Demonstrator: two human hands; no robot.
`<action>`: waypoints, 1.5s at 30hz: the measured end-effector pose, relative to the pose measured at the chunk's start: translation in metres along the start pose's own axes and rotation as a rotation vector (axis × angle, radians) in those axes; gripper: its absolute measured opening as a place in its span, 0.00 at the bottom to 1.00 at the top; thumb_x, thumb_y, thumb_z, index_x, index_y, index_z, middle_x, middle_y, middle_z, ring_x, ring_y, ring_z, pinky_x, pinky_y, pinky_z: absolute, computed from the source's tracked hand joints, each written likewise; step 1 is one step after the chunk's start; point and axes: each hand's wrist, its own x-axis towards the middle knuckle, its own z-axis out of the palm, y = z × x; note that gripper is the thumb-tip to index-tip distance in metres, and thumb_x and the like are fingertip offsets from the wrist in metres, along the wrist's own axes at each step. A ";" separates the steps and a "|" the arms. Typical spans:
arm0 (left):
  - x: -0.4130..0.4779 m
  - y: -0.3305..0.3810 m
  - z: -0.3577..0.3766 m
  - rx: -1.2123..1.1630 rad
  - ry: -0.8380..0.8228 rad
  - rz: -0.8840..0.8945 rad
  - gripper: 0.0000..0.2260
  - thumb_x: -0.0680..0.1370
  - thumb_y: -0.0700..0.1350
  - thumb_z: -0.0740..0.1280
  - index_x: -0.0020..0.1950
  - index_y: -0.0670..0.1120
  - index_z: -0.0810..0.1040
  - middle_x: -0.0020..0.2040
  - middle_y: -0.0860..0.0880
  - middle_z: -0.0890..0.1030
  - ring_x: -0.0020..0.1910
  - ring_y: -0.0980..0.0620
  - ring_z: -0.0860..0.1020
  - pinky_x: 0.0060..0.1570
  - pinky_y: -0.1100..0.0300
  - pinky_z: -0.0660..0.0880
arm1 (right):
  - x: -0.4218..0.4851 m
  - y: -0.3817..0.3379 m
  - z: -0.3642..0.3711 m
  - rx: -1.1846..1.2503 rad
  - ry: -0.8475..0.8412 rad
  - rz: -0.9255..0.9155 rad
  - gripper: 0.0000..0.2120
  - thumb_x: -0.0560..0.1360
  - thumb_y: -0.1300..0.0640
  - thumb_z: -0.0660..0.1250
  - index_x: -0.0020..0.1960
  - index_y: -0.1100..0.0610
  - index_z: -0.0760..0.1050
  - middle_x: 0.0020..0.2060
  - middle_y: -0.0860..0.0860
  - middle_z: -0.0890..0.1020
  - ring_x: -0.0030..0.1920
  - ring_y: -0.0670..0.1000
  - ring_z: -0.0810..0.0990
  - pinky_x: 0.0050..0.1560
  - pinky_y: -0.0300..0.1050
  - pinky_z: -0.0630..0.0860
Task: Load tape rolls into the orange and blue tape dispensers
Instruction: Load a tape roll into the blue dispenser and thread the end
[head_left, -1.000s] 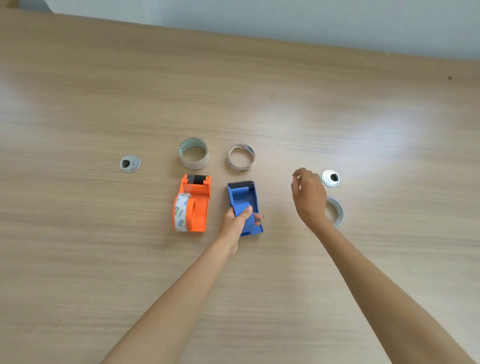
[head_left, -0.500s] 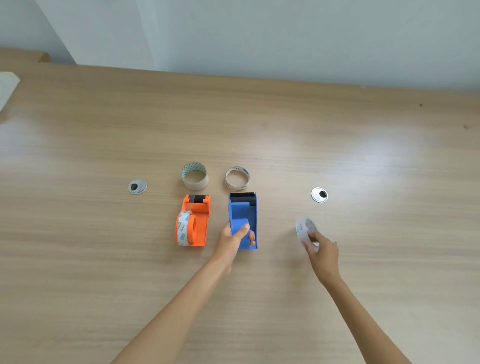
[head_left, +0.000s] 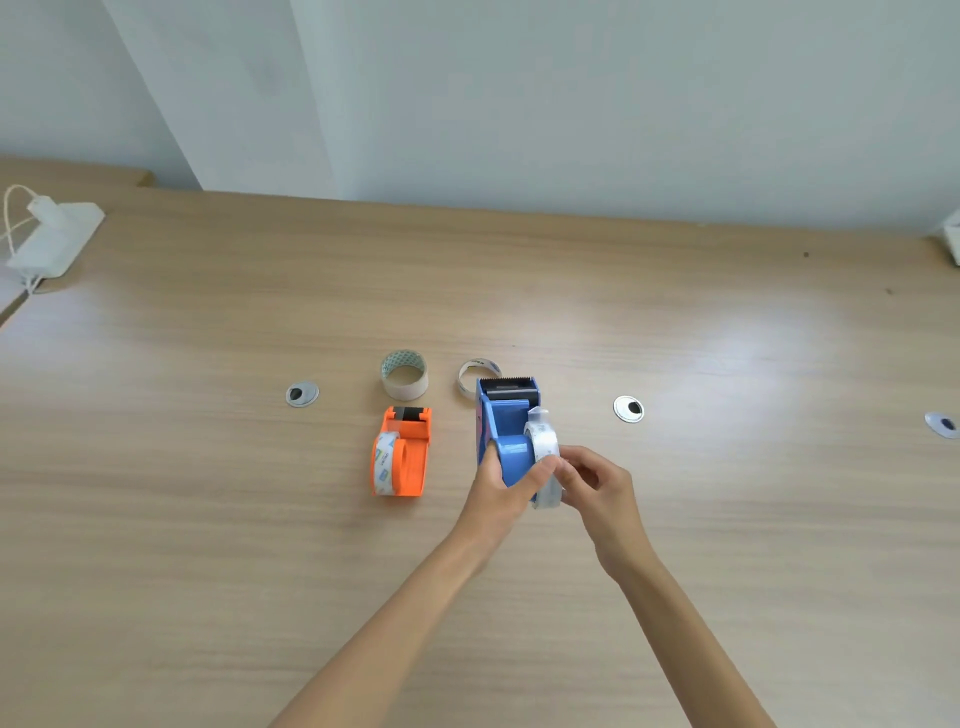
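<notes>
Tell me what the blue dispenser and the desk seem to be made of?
Blue dispenser: looks like moulded plastic, with its uniform colour and smooth, faintly shiny faces. Desk: pale wood-grain surface with glare patches, probably laminate rather than solid wood, though that can't be confirmed.

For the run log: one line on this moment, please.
left hand: grips blue dispenser | right hand: fitting tape roll | orange dispenser: loaded

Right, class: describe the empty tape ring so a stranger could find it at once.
Start at the wooden table and find the blue dispenser near its middle. Just behind its cutter end, partly hidden, lies the empty tape ring. Unlike the thick beige roll to its left, it is a thin, bare hoop.
</notes>
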 end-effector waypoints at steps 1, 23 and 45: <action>-0.003 0.001 0.002 -0.007 0.013 0.012 0.22 0.74 0.50 0.72 0.65 0.48 0.72 0.57 0.50 0.82 0.54 0.57 0.81 0.49 0.67 0.78 | 0.000 -0.001 0.002 0.015 0.013 0.009 0.06 0.76 0.60 0.67 0.47 0.56 0.82 0.39 0.48 0.84 0.42 0.48 0.80 0.49 0.56 0.78; 0.008 0.004 -0.023 -0.180 0.161 -0.380 0.40 0.66 0.79 0.50 0.59 0.51 0.81 0.59 0.48 0.82 0.62 0.48 0.76 0.71 0.48 0.65 | 0.013 -0.007 -0.005 -0.457 -0.127 -0.448 0.12 0.68 0.68 0.73 0.44 0.53 0.78 0.46 0.46 0.78 0.52 0.48 0.76 0.54 0.35 0.71; 0.014 0.019 -0.029 -0.228 0.074 -0.161 0.30 0.64 0.63 0.75 0.57 0.45 0.79 0.53 0.43 0.84 0.59 0.43 0.80 0.67 0.41 0.70 | 0.011 -0.001 0.023 0.017 -0.158 -0.082 0.07 0.77 0.61 0.66 0.54 0.57 0.79 0.51 0.50 0.84 0.55 0.47 0.80 0.54 0.39 0.76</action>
